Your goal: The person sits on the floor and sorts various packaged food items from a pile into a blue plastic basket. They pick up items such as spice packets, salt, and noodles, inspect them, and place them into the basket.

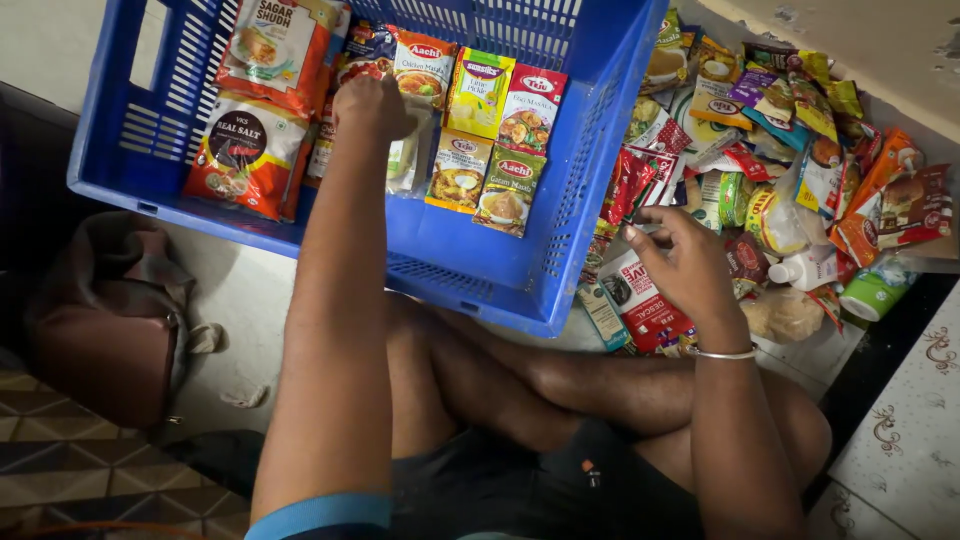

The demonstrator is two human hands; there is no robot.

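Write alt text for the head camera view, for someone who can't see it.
A seated, cross-legged person's left hand reaches into a blue slotted plastic crate of upright food packets, touching one; the right hand, open, hovers over a heap of mixed snack packets on the floor beside it.

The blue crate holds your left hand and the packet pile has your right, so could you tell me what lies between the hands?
In the head view, the blue crate's right wall and spice sachets.
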